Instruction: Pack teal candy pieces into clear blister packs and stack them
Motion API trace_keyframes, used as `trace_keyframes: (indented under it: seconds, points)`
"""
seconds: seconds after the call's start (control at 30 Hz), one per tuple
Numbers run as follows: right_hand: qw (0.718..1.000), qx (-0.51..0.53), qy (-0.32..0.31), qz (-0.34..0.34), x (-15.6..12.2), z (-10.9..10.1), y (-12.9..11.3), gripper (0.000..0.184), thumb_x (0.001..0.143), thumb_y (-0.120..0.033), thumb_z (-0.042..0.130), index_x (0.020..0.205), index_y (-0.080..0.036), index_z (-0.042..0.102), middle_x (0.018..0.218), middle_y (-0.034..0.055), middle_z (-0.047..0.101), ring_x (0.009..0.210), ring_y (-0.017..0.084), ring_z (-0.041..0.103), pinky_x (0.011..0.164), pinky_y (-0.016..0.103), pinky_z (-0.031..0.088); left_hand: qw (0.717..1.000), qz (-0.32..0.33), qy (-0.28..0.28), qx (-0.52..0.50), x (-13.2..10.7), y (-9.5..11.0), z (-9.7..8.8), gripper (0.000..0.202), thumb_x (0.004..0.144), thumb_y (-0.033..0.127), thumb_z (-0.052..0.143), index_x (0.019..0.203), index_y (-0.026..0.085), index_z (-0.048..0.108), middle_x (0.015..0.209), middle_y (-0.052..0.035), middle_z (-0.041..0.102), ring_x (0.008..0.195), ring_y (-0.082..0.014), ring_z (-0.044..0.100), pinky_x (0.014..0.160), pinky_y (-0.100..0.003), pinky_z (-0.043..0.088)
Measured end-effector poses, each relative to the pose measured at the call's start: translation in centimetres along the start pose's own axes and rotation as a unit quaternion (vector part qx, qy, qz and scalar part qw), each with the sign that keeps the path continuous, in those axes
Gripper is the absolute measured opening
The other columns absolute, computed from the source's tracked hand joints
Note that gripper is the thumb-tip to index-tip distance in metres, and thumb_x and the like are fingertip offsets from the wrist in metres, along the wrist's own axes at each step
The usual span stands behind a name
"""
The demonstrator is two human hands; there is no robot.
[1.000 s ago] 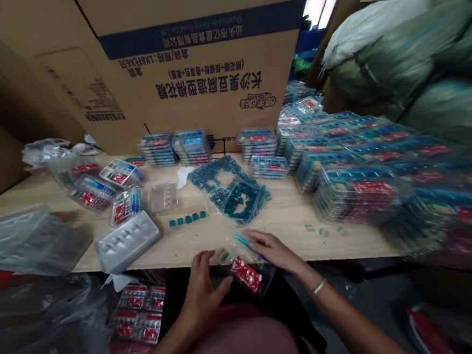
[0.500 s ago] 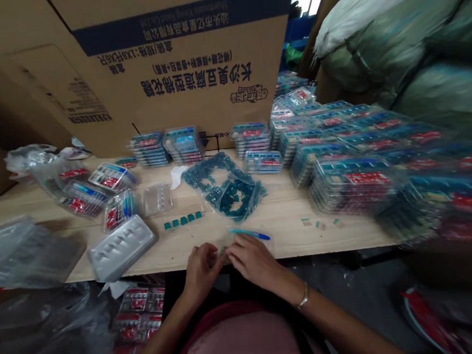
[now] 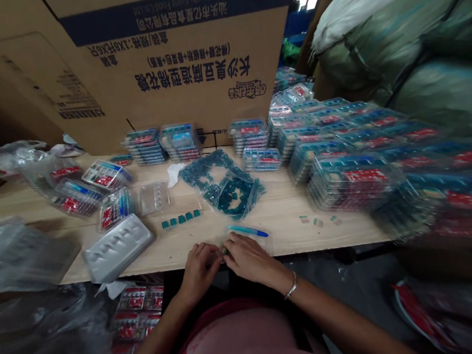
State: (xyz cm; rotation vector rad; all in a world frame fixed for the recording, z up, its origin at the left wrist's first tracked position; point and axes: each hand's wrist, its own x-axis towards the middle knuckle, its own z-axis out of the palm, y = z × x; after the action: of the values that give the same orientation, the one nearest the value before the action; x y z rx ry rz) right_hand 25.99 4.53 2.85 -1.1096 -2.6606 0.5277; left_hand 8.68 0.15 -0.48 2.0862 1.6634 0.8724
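Note:
At the table's front edge my left hand (image 3: 201, 263) and my right hand (image 3: 245, 257) meet, fingers curled. A small green piece (image 3: 224, 250) shows at my right fingertips. My left fingers are pinched beside it; what they hold is too small to make out. Partly hidden under my right hand is a clear plastic tray (image 3: 268, 244). A blue pen (image 3: 250, 230) lies in or on it, just beyond my knuckles. Farther off, a row of several green blocks (image 3: 181, 219) stands left of a clear bag of green blocks (image 3: 235, 196).
Stacked filled packs (image 3: 345, 177) crowd the right side. White molded trays (image 3: 117, 247) and loose packs (image 3: 114, 207) lie at left, near an upright cardboard carton (image 3: 183, 67) behind. Small striped pieces (image 3: 318, 222) lie to the right. A plastic bag (image 3: 49, 335) hangs low at left.
The view has shifted slightly. My hands stay together at the table edge; the right fingers have moved a little, and the green piece now shows at their tips.

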Motion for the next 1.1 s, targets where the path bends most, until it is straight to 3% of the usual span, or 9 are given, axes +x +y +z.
trace_keyframes:
  seconds: [0.07,0.23,0.33,0.4,0.47,0.57,0.8,0.9,1.1]
  points:
    - [0.999,0.025,0.027,0.0,0.1,0.6,0.4,0.016,0.089,-0.016,0.047,0.083,-0.017,0.062,0.086,0.0063,0.06,0.082,0.019,0.057,0.075,0.03,0.045,1.0,-0.016,-0.008,-0.016,0.5,-0.1,-0.1,0.011,0.083,0.028,0.053,0.081,0.021,0.061,0.079,-0.0026,0.064,0.078,-0.0187,0.057,0.072,-0.031,0.044]
    - [0.987,0.086,0.135,-0.006,0.4,2.5,1.6,0.011,0.084,-0.01,0.052,0.085,-0.018,0.059,0.083,0.0043,0.059,0.079,0.018,0.056,0.07,0.028,0.046,0.985,-0.154,-0.078,0.01,3.3,0.5,0.3,0.017,0.075,0.026,0.059,0.06,0.018,0.053,0.055,0.0035,0.053,0.055,-0.0119,0.05,0.052,-0.022,0.034]
    - [0.989,0.069,0.123,-0.046,0.0,2.4,1.9,0.009,0.084,-0.011,0.053,0.08,-0.018,0.057,0.081,0.0042,0.057,0.076,0.018,0.056,0.068,0.029,0.047,0.98,-0.173,-0.093,0.046,4.5,0.7,0.1,0.013,0.071,0.02,0.06,0.06,0.018,0.053,0.053,0.0049,0.052,0.052,-0.0111,0.049,0.051,-0.022,0.032]
    - [0.991,0.049,0.09,-0.084,-0.5,1.8,1.9,0.004,0.084,-0.015,0.057,0.084,-0.018,0.058,0.086,0.0049,0.057,0.08,0.019,0.056,0.07,0.031,0.049,0.983,-0.161,-0.054,0.067,4.2,0.1,-0.6,0.005,0.072,0.021,0.061,0.069,0.018,0.057,0.066,0.0016,0.059,0.064,-0.0141,0.055,0.059,-0.024,0.038]
    - [0.99,0.033,0.06,-0.123,-1.3,1.1,1.6,0.012,0.082,-0.016,0.061,0.093,-0.019,0.058,0.094,0.0057,0.057,0.086,0.02,0.056,0.075,0.033,0.05,0.98,-0.142,0.033,0.136,3.2,-1.0,-1.6,0.011,0.076,0.025,0.06,0.085,0.018,0.06,0.088,-0.0051,0.064,0.084,-0.0206,0.059,0.072,-0.031,0.043]
    - [0.984,0.011,0.033,-0.172,-2.0,0.4,1.0,0.024,0.08,-0.014,0.063,0.103,-0.02,0.057,0.1,0.0059,0.057,0.091,0.02,0.056,0.08,0.033,0.05,0.951,-0.108,0.123,0.264,1.1,-3.4,-2.8,0.021,0.08,0.026,0.057,0.099,0.017,0.058,0.103,-0.0112,0.063,0.098,-0.028,0.056,0.085,-0.042,0.042]
    - [0.975,0.013,0.054,-0.217,-1.5,0.7,1.0,0.018,0.089,-0.01,0.048,0.099,-0.019,0.059,0.093,0.0047,0.06,0.084,0.016,0.058,0.075,0.029,0.049,0.954,-0.01,0.073,0.289,-0.1,-6.6,-3.1,0.014,0.085,0.014,0.045,0.084,0.018,0.058,0.078,-0.0057,0.061,0.076,-0.0219,0.057,0.071,-0.034,0.045]
    - [0.971,0.012,0.091,-0.22,-2.1,1.4,1.5,0.02,0.088,-0.009,0.048,0.102,-0.018,0.059,0.096,0.0062,0.061,0.088,0.017,0.058,0.079,0.031,0.05,0.954,0.026,0.065,0.291,0.9,-6.9,-3.3,0.021,0.087,0.011,0.041,0.074,0.019,0.055,0.07,-0.0049,0.058,0.07,-0.021,0.055,0.071,-0.034,0.045]
    - [0.972,-0.019,0.127,-0.198,-2.9,2.8,2.3,0.026,0.086,-0.015,0.054,0.113,-0.018,0.056,0.106,0.0096,0.061,0.098,0.021,0.057,0.086,0.037,0.048,0.942,0.067,0.102,0.314,0.1,-6.2,-3.0,0.024,0.078,0.0,0.04,0.08,0.018,0.055,0.077,-0.0067,0.056,0.074,-0.0229,0.049,0.07,-0.035,0.043]
